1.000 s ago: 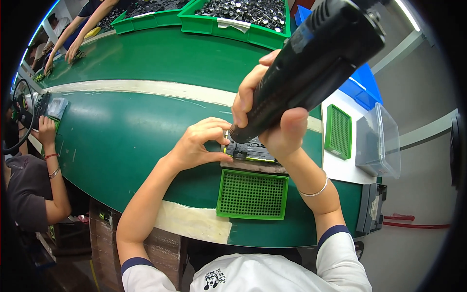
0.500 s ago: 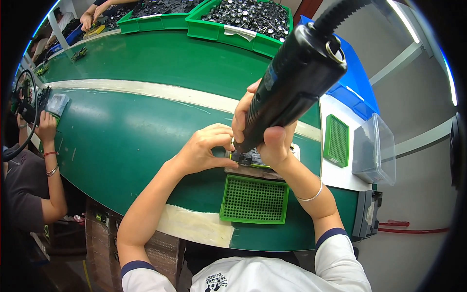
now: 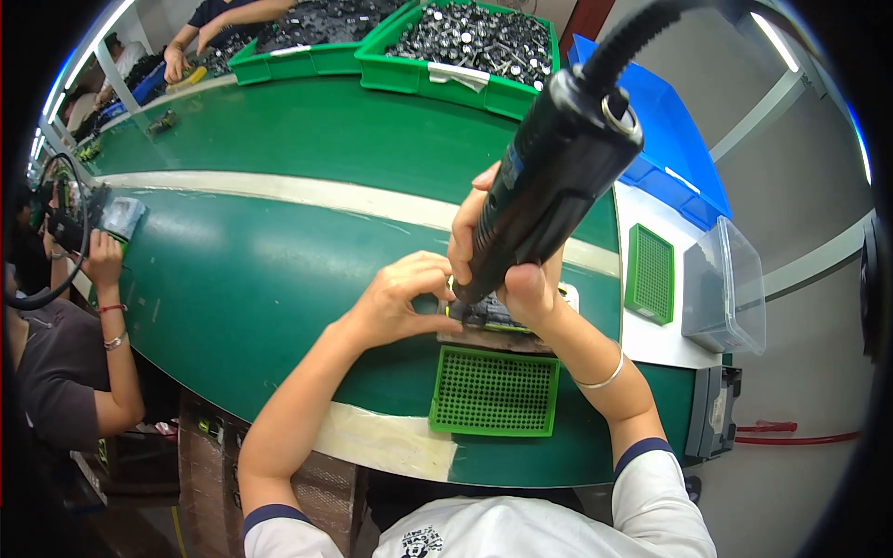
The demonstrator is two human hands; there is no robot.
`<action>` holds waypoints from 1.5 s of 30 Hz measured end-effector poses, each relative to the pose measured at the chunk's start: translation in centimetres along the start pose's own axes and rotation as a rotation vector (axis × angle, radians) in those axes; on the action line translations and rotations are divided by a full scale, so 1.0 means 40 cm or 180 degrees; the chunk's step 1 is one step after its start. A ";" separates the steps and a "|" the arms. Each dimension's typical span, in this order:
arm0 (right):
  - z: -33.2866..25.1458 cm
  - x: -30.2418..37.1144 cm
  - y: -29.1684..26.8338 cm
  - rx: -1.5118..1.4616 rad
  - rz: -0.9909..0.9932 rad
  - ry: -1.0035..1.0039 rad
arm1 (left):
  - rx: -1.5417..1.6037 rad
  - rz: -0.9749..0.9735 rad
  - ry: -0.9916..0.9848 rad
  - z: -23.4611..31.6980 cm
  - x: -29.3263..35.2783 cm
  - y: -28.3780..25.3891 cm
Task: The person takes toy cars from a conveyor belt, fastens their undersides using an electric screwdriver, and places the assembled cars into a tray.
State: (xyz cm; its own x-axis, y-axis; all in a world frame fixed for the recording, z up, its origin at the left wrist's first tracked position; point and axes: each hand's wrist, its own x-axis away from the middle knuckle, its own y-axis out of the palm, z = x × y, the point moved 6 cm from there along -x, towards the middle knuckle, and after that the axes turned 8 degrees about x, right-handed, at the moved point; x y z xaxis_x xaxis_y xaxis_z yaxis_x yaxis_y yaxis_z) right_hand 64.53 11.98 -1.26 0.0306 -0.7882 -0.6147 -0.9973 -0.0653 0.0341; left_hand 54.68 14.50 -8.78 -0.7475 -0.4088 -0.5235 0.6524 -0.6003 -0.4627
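Note:
My right hand point(image 3: 532, 296) is wrapped round a thick black electric screwdriver point(image 3: 551, 177), which tilts with its cable end up and to the right. The driver's lower end meets a small black part with yellow-green edging point(image 3: 502, 318), though the very tip is hidden. That part lies on a flat brownish block point(image 3: 484, 340). Curled about its left end, my left hand point(image 3: 402, 299) has the thumb at the near edge and the fingers at the far side. My right hand and wrist cover the part's right side.
A green perforated tray point(image 3: 495, 392) lies just nearer than the block; another point(image 3: 650, 274) stands right, beside a clear plastic bin point(image 3: 724, 293). Green bins of black parts point(image 3: 316, 61) and screw-like pieces point(image 3: 419, 78) line the far side. A co-worker's arm point(image 3: 113, 321) is at left.
The whole view has shifted slightly, moving the scene a little right and down. My hands keep their hold, and the screwdriver leans slightly differently against the part.

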 end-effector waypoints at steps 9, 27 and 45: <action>-0.063 -0.004 -0.057 -0.0564 0.0423 -0.0240 | 0.0597 0.0156 -0.0257 0.034 -0.003 -0.051; -0.192 -0.010 -0.052 -0.0384 0.0496 -0.0550 | 0.1331 0.0672 0.1873 0.622 -0.057 -0.402; -0.259 0.012 -0.119 0.0413 0.0380 -0.0321 | -0.0448 0.0145 -0.0957 0.091 0.030 -0.100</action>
State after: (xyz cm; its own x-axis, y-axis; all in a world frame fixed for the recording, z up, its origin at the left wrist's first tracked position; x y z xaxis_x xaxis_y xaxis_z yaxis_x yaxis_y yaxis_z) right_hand 69.99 5.57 6.44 -0.0888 -0.7199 -0.6883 -0.9939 0.1095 0.0137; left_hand 50.71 13.91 -4.94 -0.7070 -0.6302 -0.3210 0.6811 -0.4844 -0.5491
